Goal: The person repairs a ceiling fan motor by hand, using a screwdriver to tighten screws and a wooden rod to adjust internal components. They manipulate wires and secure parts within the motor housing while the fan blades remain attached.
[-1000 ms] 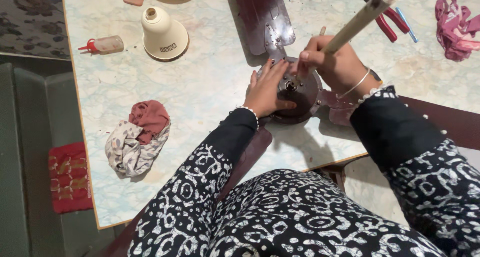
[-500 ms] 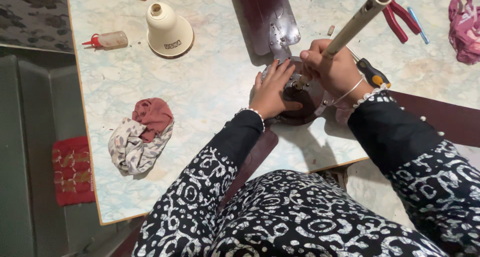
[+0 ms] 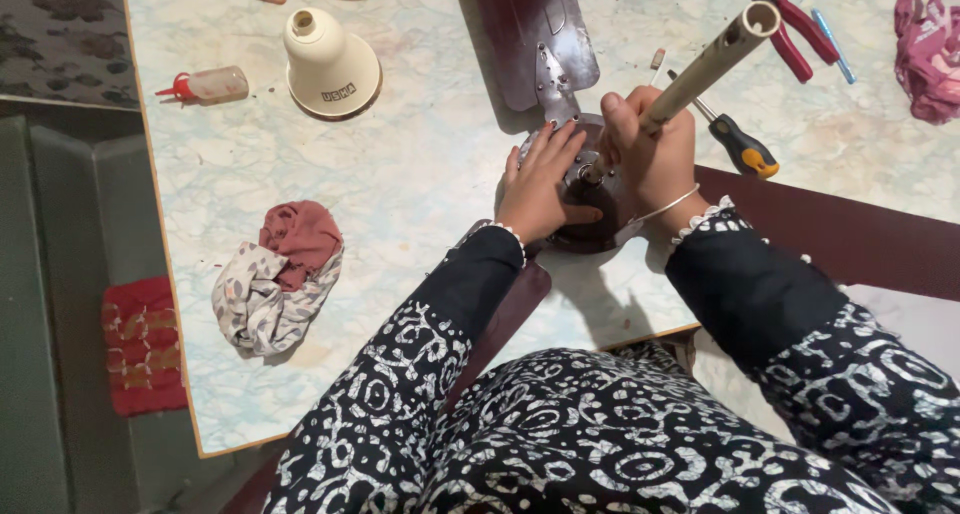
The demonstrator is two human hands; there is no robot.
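A dark round fan motor point(image 3: 590, 224) lies on the marble-patterned table point(image 3: 400, 174), with dark red blades point(image 3: 520, 24) reaching away from it. My left hand point(image 3: 540, 179) rests flat on top of the motor, fingers spread. My right hand point(image 3: 650, 149) is closed around a cream-coloured pipe point(image 3: 715, 59) that stands tilted up from the motor's centre. A screwdriver with a black and orange handle point(image 3: 740, 144) lies just right of my right hand.
A cream bell-shaped cover point(image 3: 330, 64) and a small bottle with a red tip point(image 3: 205, 84) sit at the far left. Crumpled cloths point(image 3: 275, 279) lie near the left edge. Red-handled pliers point(image 3: 785, 19) and a pink cloth point(image 3: 925, 44) are at the far right.
The view has shifted a little, so the table contents sit further right in the frame. Both hands stay on the motor and pipe. The screwdriver beside my right hand has come into view.
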